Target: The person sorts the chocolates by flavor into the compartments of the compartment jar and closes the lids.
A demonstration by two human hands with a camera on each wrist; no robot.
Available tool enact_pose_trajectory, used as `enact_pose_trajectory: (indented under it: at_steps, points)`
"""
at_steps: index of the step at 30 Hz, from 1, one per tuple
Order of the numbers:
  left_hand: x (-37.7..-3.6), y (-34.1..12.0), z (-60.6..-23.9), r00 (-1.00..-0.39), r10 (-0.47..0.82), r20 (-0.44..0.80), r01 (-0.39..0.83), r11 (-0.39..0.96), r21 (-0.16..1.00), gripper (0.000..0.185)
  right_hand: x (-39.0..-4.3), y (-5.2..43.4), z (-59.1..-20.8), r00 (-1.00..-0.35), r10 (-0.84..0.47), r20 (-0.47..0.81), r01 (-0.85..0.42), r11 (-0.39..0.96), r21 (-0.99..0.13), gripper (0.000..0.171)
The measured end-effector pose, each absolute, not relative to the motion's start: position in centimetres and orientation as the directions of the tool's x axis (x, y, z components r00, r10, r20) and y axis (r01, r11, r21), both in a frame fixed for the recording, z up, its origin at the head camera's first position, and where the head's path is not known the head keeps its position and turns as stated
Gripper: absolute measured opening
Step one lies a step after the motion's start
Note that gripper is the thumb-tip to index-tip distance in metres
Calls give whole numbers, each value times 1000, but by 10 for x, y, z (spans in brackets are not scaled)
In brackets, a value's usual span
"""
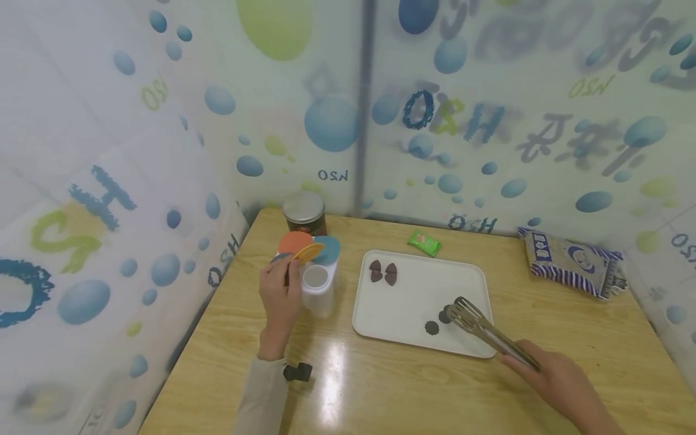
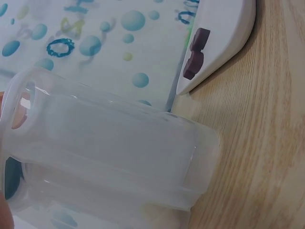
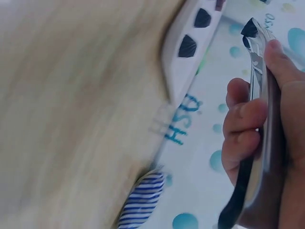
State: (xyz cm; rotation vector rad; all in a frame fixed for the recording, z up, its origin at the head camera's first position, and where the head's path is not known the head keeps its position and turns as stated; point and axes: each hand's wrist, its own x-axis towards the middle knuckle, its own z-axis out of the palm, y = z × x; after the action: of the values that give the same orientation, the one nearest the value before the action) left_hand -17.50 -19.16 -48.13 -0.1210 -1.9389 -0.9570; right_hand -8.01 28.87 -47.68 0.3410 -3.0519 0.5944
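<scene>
At the left, my left hand (image 1: 280, 296) pinches the raised yellow lid (image 1: 308, 252) of a translucent plastic canister (image 1: 318, 299). One round mouth of it stands uncovered; an orange lid (image 1: 295, 242) and a blue lid (image 1: 327, 250) cover others. The left wrist view shows the canister's clear side (image 2: 109, 138) close up. My right hand (image 1: 557, 377) grips metal tongs (image 1: 489, 332), their tips over the right part of a white tray (image 1: 418, 290). A small dark piece (image 3: 249, 28) sits between the tips. Two dark scalloped pieces, one a round disc (image 1: 432, 327), lie on the tray below them.
Brown wedge-shaped pieces (image 1: 390, 274) lie at the tray's left. A silver-lidded tin (image 1: 304, 211) stands behind the canister. Behind the tray lies a green packet (image 1: 425, 243); a blue-and-white striped bag (image 1: 573, 263) is at the right. Patterned walls border the table.
</scene>
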Motion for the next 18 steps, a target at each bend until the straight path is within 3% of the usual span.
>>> enact_pose_trajectory:
  at_steps: [8,18]
  points:
    - [-176,-193,-482,-543,-281,791,454,695,558,13,-97,250,-456,-961,-258,96,-274,860,-431,17]
    - [-175,-189,-479,-559,-332,760,416,681,603,15,-125,201,-443,-866,-406,291,-499,735,-459,16]
